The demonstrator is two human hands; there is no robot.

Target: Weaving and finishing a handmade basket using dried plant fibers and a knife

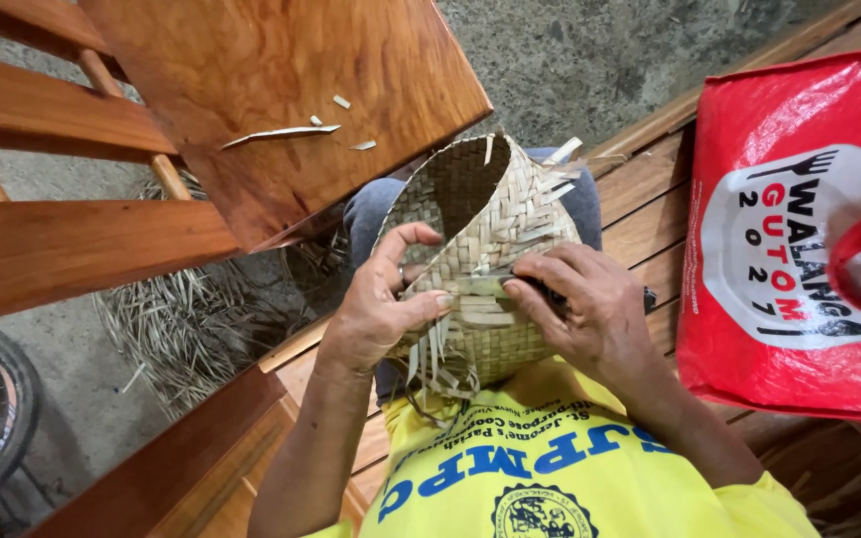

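Person seated on a slatted wooden bench [650, 209], both hands on a half-woven palm-leaf basket [490, 239] held over the lap. Left hand [376, 304]: grip partly closed, thumb pressed on the front weave, fingers curled over the rim at the open mouth, pinching the wall. Right hand [590, 304]: grip closed, fingertips pressing a flat leaf strip [475, 287] against the weave; a dark tool seems tucked under the fingers, can't tell what. Basket is pale tan, flat plaited strips, cone-like, loose ends sticking out at top and bottom. Glossy red-brown wooden worktop [281, 90] ahead, smooth, carrying leaf scraps [281, 134]. Shiny red plastic bag [799, 239] on the bench, right side. Pile of dry leaf strips [186, 324] on the concrete floor.
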